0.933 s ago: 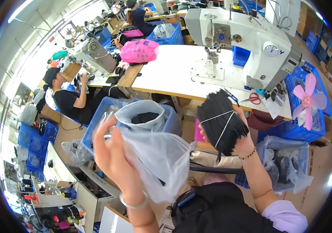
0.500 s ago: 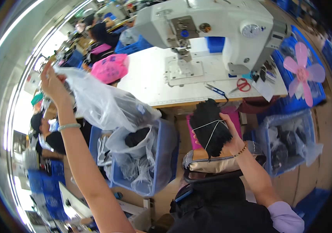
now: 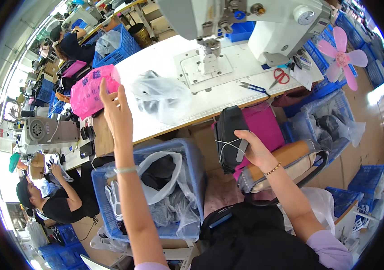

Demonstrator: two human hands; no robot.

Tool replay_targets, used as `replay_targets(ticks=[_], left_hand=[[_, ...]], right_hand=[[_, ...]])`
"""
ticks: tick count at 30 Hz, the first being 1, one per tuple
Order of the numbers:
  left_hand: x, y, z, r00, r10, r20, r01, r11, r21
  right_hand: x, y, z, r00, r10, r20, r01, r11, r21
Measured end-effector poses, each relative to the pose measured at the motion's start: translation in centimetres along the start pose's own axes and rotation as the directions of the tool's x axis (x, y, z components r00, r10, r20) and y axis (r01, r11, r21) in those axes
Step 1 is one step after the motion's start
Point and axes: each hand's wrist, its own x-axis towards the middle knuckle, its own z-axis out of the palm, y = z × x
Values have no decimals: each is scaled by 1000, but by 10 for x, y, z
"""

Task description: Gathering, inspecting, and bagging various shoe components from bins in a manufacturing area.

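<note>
My right hand [image 3: 255, 146] grips a bundle of black pieces [image 3: 231, 130] bound with thin white cord, held beyond the table's front edge. A grey patch shows on the bundle's flat face next to my fingers. Raised above the left part of the table, my left hand [image 3: 118, 110] is empty, with its fingers stretched apart. Beside it a clear plastic bag [image 3: 160, 96] with dark contents lies crumpled on the white sewing table [image 3: 149, 56]. Past my left fingers sits a pink bag [image 3: 91, 92].
A white sewing machine [image 3: 273, 38] stands on the table, with red-handled scissors [image 3: 282, 75] and blue snips [image 3: 254, 87] before it. Below left is a blue crate [image 3: 196, 180] of bagged pieces. A pink fan [image 3: 342, 58] is at right; a person [image 3: 61, 202] works at left.
My left hand has let go of the plastic bag, which now rests on the table, and has moved right. My right hand has turned the black bundle, showing a smoother face.
</note>
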Motion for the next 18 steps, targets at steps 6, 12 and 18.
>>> replay_targets(ticks=[6,12,18], left_hand=[[-127,-15,-20,939,-125,321,119,992,39],[-237,-59,-23,569,-300,765,813,70,-578],[-262,-101,-72,363,-351,863,881,-173,-441]], right_hand=[[7,19,42,992,-91,-84,60,947,-317],[6,79,101,998,-63,-8,35,651,-758],[0,117,108,995,20,93,79,372,-925]])
